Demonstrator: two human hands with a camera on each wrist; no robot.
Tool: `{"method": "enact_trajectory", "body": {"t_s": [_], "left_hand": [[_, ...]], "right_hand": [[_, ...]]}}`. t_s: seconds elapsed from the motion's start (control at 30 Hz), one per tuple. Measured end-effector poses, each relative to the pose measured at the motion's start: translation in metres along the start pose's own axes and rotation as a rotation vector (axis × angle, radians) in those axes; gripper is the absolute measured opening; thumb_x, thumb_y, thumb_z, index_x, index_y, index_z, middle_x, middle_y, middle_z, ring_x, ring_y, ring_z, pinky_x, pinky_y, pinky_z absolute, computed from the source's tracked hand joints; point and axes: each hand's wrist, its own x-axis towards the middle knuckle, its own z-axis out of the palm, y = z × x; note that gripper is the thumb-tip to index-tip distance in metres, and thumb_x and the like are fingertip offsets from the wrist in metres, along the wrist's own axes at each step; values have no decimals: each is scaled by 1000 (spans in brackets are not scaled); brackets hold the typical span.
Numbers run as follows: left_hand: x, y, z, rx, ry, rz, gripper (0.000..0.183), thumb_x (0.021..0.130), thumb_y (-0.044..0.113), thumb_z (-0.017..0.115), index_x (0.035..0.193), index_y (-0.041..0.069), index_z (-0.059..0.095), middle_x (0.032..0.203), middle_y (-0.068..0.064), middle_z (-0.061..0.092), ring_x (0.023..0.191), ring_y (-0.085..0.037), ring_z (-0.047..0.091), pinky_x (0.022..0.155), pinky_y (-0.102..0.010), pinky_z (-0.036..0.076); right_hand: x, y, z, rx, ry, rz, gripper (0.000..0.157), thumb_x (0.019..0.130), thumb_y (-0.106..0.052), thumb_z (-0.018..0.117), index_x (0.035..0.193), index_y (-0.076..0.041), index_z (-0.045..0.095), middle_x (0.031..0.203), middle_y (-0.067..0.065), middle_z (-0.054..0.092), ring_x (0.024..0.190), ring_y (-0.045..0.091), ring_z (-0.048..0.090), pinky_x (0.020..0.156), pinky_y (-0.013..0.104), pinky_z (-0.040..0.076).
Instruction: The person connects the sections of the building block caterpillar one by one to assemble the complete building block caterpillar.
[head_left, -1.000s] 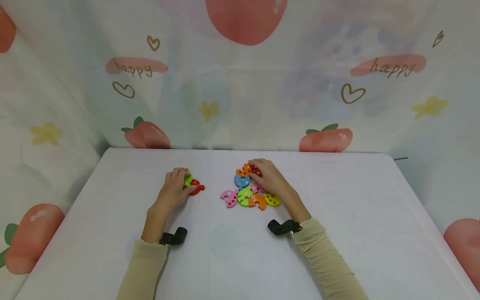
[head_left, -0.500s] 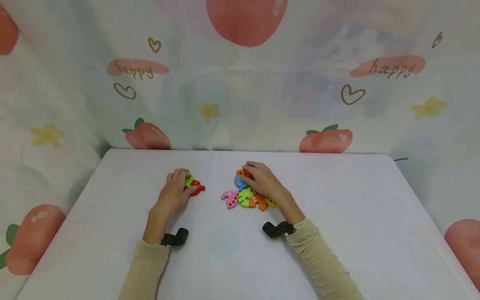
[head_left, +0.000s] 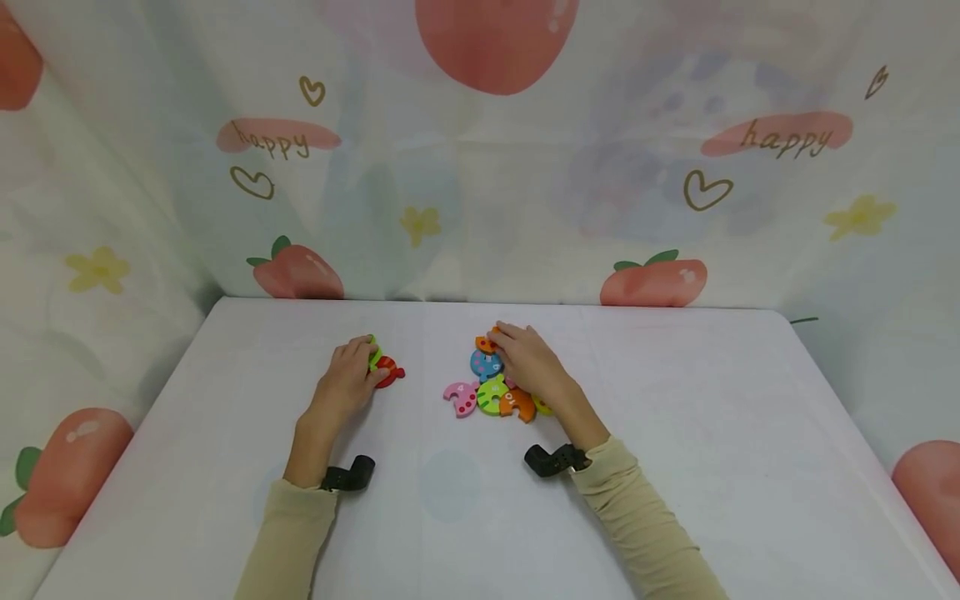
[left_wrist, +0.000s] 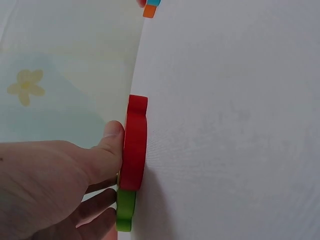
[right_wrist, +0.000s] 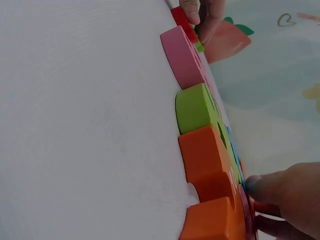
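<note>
Far left on the surface (head_left: 225,517), resting the left hand (head_left: 345,381), thumb and fingers apart, on green piece (left_wrist: 125,210) and red piece (left_wrist: 135,150). Rightward, past pink piece (head_left: 468,396) and blue piece (head_left: 483,364), curving the right hand (head_left: 534,360) over far orange piece (head_left: 485,343); cannot tell if clamped.

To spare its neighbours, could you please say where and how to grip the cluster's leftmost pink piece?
Probably pinch the pink piece by its thick near and far edges, from the left: it lies flat, the green piece close on its right.
</note>
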Motion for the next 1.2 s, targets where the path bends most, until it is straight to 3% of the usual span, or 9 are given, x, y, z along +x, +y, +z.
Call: {"method": "enact_trajectory", "body": {"t_s": [0.13, 0.37, 0.57, 0.77, 0.97, 1.2], "left_hand": [[-1, -1, 1, -5, 12, 11, 49, 95, 19, 61, 136, -2, 46, 152, -18, 36, 139, -37, 31, 110, -53, 40], [0, -2, 2, 9, 14, 15, 48, 95, 20, 61, 135, -3, 46, 152, -18, 36, 139, -37, 32, 110, -53, 40], [2, -4, 2, 31, 8, 33, 49, 96, 21, 60, 136, -3, 45, 152, -19, 35, 141, -37, 32, 113, -53, 36], [3, -11, 3, 12, -1, 60, 51, 96, 20, 60, 139, -4, 44, 153, -19, 35, 142, -36, 31, 115, -52, 32], [4, -14, 2, 1, -31, 70, 54, 96, 20, 60, 142, -2, 42, 156, -17, 32, 144, -36, 30, 116, -51, 32], [3, -14, 1, 11, -29, 79, 54, 96, 20, 59, 143, -2, 43, 156, -17, 33, 144, -36, 31, 116, -50, 31]], "right_hand": [[-1, -2, 0, 2, 43, 67, 39, 99, -19, 55, 136, -6, 56, 148, 15, 47, 141, 32, 40, 120, 50, 23], [-4, -2, -3, -52, 151, 138, 31, 93, -23, 66, 119, -7, 67, 130, 14, 63, 116, 33, 59, 102, 43, 49], [-4, -2, -3, -94, 179, 171, 31, 91, -24, 69, 115, -4, 68, 121, 14, 65, 100, 31, 60, 88, 39, 52], [-5, -4, -1, -76, 166, 159, 32, 91, -22, 68, 117, -2, 66, 121, 15, 64, 99, 30, 59, 89, 39, 54], [-3, 0, 0, -71, 134, 126, 34, 93, -17, 65, 123, 0, 62, 131, 17, 60, 110, 33, 60, 99, 43, 51], [-1, 7, -1, 30, 96, 118, 36, 95, -14, 61, 127, 1, 58, 139, 18, 54, 121, 34, 56, 106, 44, 47]]}}
